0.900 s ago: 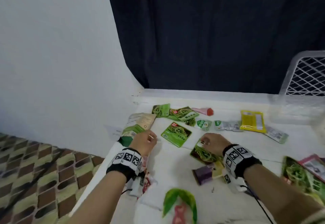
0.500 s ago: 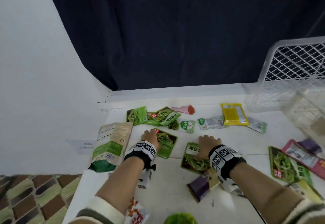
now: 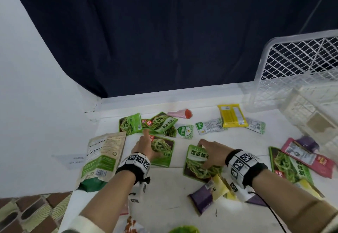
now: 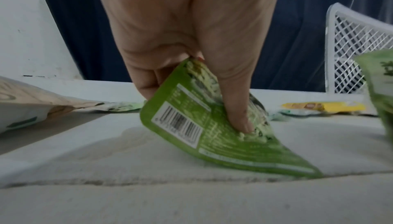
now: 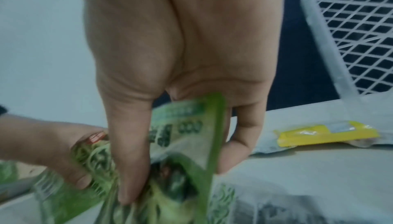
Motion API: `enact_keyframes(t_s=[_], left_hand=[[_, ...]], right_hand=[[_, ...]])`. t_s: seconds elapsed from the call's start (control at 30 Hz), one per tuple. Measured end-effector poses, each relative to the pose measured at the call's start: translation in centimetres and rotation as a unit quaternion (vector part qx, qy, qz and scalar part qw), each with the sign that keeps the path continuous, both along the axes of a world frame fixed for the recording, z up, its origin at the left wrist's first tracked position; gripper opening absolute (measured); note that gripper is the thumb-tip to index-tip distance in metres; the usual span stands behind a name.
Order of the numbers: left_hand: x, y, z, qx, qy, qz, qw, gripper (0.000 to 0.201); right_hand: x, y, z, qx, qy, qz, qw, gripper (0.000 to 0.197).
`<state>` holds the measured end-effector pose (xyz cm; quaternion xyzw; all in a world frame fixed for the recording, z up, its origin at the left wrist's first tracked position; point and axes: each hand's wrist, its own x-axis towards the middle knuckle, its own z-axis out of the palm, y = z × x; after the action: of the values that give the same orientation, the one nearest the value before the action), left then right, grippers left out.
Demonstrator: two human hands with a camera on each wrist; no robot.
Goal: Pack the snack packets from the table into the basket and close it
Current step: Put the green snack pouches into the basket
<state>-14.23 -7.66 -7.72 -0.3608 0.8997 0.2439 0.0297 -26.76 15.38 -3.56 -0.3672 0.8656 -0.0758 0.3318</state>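
Many snack packets lie on the white table (image 3: 164, 187). My left hand (image 3: 148, 144) pinches a green bean packet (image 3: 162, 150). In the left wrist view the thumb (image 4: 238, 113) presses the packet's barcode side (image 4: 191, 126); one edge is raised and the lower corner touches the table. My right hand (image 3: 206, 152) grips a second green packet (image 3: 195, 161), thumb (image 5: 127, 168) on its printed face (image 5: 180, 135) and fingers behind. The white mesh basket (image 3: 292, 79) stands at the back right with its lid up.
A large kraft-and-green pouch (image 3: 102, 159) overhangs the table's left edge above tiled floor. More green packets (image 3: 146, 124), a yellow packet (image 3: 232, 115) and silver sachets (image 3: 210, 126) lie at the back. Pink (image 3: 307, 157), purple (image 3: 203, 198) and green (image 3: 289, 165) packets lie right.
My left hand has moved from beside the large pouch onto the green packet and taken hold of it. My right hand has stayed on its packet and tilted it up. The head view has swung right.
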Motion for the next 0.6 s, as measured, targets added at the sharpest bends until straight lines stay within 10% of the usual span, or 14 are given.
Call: enact_keyframes(t_s=[0.43,0.6], left_hand=[[-7.6,12.1,11.2,0.076,0.152,-0.157,0.973,0.033],[-16.3,21.8,14.4,0.115,0.221,-0.200,0.947,0.039]], right_hand=[[-7.2,18.5,8.6,-0.245,0.095,-0.145,0.954,0.020],[-13.5,29.0,12.1,-0.255,0.165,-0.201,0.931,0.015]])
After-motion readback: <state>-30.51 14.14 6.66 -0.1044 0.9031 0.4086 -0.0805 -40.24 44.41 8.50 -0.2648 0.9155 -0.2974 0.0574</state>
